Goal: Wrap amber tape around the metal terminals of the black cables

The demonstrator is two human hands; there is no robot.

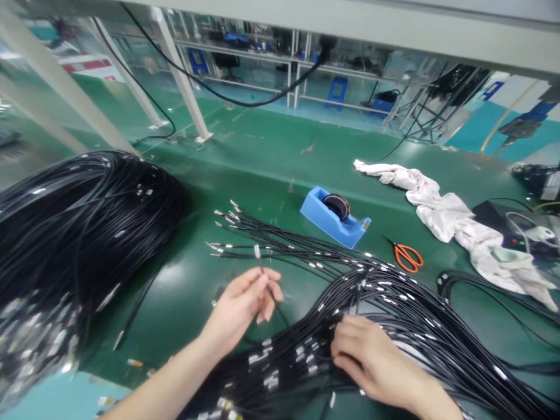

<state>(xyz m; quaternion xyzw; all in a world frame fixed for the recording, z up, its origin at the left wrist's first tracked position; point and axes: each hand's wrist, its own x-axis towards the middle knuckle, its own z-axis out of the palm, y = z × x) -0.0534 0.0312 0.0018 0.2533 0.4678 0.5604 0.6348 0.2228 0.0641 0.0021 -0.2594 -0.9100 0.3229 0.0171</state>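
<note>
A green desk spreads under a pale overhead frame, with shelving and blue stools in the workshop behind. On it, a large heap of black cables fills the left side, and a second cable bundle runs from near the middle towards the lower right, its loose ends fanned out below a blue tape dispenser. Orange-handled scissors and a crumpled white cloth lie beyond the bundle.

The left hand pinches one cable between thumb and fingers, just below its white tip, which points up above the desk. The right hand rests on the bundle with its fingers curled; what they grasp, if anything, I cannot tell.

The step in hand looks like singling out and handling one cable end. From here, I judge, the next move calls for a light, steady pinch near the tip, with the right hand keeping the neighbouring cables from dragging along
</note>
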